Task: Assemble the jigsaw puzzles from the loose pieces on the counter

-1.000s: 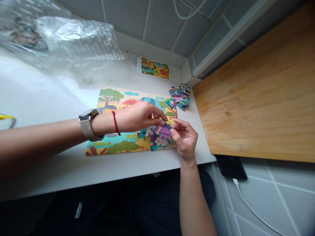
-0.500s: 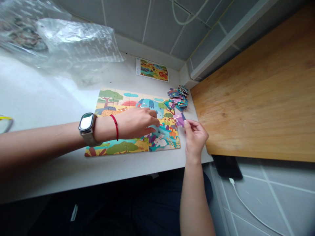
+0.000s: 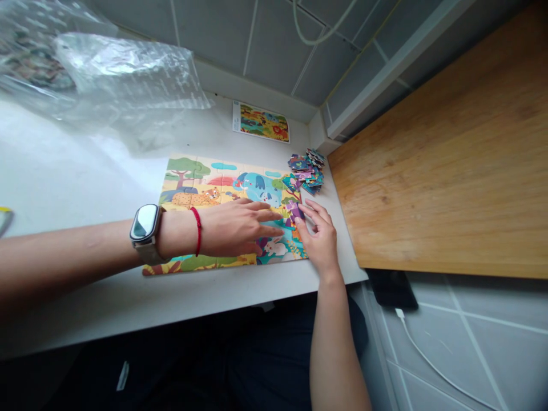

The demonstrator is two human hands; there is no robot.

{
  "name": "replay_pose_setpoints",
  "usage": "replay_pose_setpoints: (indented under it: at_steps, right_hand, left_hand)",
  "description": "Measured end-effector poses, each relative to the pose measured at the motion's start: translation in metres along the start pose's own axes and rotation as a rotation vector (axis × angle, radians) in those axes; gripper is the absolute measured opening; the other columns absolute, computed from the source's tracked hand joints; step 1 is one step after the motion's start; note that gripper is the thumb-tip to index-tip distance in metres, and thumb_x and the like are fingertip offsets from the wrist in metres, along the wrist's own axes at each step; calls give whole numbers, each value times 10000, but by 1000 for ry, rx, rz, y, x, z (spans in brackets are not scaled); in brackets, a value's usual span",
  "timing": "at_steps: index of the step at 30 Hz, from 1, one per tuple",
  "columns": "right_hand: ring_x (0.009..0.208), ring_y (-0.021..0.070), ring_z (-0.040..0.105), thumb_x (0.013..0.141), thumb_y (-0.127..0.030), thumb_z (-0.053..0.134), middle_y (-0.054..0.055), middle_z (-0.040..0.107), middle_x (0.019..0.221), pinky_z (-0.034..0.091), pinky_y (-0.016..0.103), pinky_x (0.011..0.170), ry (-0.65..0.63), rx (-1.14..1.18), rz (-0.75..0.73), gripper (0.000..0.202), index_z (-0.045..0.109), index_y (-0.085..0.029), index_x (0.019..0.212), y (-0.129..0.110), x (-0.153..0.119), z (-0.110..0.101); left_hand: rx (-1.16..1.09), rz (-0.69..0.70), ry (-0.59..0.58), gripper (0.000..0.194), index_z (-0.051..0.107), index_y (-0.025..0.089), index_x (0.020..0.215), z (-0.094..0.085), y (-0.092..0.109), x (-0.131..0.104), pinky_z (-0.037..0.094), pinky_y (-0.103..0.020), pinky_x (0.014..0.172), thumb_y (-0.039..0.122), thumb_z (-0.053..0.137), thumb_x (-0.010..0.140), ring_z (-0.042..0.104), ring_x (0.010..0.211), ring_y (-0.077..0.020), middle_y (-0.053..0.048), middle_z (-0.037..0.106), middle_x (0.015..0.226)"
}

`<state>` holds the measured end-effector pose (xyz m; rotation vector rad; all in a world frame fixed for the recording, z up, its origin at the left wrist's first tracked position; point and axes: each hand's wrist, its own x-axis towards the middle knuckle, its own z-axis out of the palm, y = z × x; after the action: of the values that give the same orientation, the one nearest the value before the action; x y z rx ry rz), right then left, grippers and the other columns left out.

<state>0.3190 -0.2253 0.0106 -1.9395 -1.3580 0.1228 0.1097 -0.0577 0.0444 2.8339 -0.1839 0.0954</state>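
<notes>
A jigsaw puzzle [image 3: 188, 197] of a colourful animal scene lies joined together on the white table. My left hand [image 3: 240, 225] rests over its middle, palm down with fingers spread, hiding part of the picture. At the puzzle's right side, my right hand [image 3: 319, 231] has thumb and fingertips at the edges of a purple puzzle piece [image 3: 294, 210]. That piece is over the puzzle's right part, above the white rabbit; whether it lies flat cannot be made out. Just beyond it is a pile of loose puzzle pieces [image 3: 307, 170].
A picture card [image 3: 262, 121] of the scene lies near the wall. Clear plastic bags [image 3: 132, 68], one with pieces inside, lie at the back left. A wooden board [image 3: 440, 171] borders the table on the right, with a dark phone [image 3: 393, 288] and white cable below.
My right hand has moved left, bringing the purple puzzle piece from beside the puzzle to over its right part. My left hand has flattened and spread its fingers. The view has shifted slightly.
</notes>
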Motion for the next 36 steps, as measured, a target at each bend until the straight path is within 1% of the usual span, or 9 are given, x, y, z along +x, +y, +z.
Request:
replay_pose_setpoints:
  at_steps: [3, 5, 9, 12, 19, 26, 29, 32, 36]
  right_hand:
    - [1495, 279, 499, 1014, -216, 591, 33, 618, 1557, 406, 572, 1266, -113, -25, -138, 403, 728, -336, 1373, -2, 4, -5]
    - [1540, 263, 454, 1000, -162, 567, 14, 609, 1571, 380, 574, 1289, -208, -18, -180, 482, 689, -337, 1432, 0, 12, -10]
    - [1464, 259, 553, 941, -133, 629, 38, 670, 1503, 429, 530, 1265, -384, -2, -188, 535, 685, -316, 1441, 3, 31, -22]
    - [1330, 250, 656, 938, -149, 662, 53, 733, 1392, 501, 478, 1199, -414, 6, -181, 464, 735, -307, 1369, 4, 40, -31]
    - [1186, 246, 696, 901, -187, 754, 70, 726, 1240, 572, 422, 1083, -321, 49, -123, 384, 778, -288, 1271, 11, 26, -38]
    - [1140, 225, 697, 928, -192, 741, 63, 704, 1182, 589, 390, 1036, -219, 84, -91, 303, 789, -283, 1214, 7, 11, -41]
    - [1071, 221, 717, 945, -237, 734, 59, 719, 1127, 630, 372, 940, -163, 149, -51, 197, 805, -279, 1124, 4, 11, -37]
    - [997, 225, 725, 935, -314, 754, 60, 730, 1044, 653, 344, 799, -62, 239, 28, 92, 801, -261, 995, 6, 12, -29]
    - [959, 233, 732, 890, -385, 791, 60, 743, 964, 656, 352, 782, 65, 346, 119, 145, 759, -244, 888, 10, 13, -21]
  left_hand:
    - [-16, 50, -3, 494, 655, 282, 1454, 4, 5, 0, 448, -469, 1162, 358, 741, 974, 511, 1478, -367, -70, 569, 1602]
    - [-41, 65, 16, 466, 677, 275, 1421, 8, 7, 0, 438, -466, 1176, 355, 746, 967, 495, 1499, -360, -60, 591, 1584]
    - [-38, 50, 41, 416, 702, 259, 1373, 15, 9, 0, 456, -426, 1154, 373, 732, 974, 523, 1483, -331, -57, 629, 1545]
    - [1, 29, 26, 413, 699, 262, 1368, 18, 11, 0, 467, -411, 1137, 391, 727, 977, 516, 1490, -322, -54, 610, 1566]
    - [9, 16, 41, 397, 699, 284, 1363, 20, 13, -2, 474, -411, 1128, 409, 712, 987, 514, 1496, -315, -41, 596, 1580]
    - [2, 6, 49, 390, 695, 322, 1362, 22, 12, -3, 452, -395, 1148, 400, 720, 981, 495, 1512, -296, -9, 594, 1584]
    - [-16, 2, 62, 388, 700, 329, 1359, 22, 12, -3, 453, -391, 1150, 391, 723, 977, 494, 1514, -293, -10, 601, 1577]
    - [-12, -1, 51, 385, 701, 340, 1357, 22, 11, -3, 466, -388, 1136, 394, 720, 977, 502, 1508, -295, -9, 603, 1574]
    - [-28, 0, 72, 374, 706, 344, 1345, 22, 11, -3, 467, -383, 1135, 389, 722, 974, 515, 1498, -291, -6, 618, 1560]
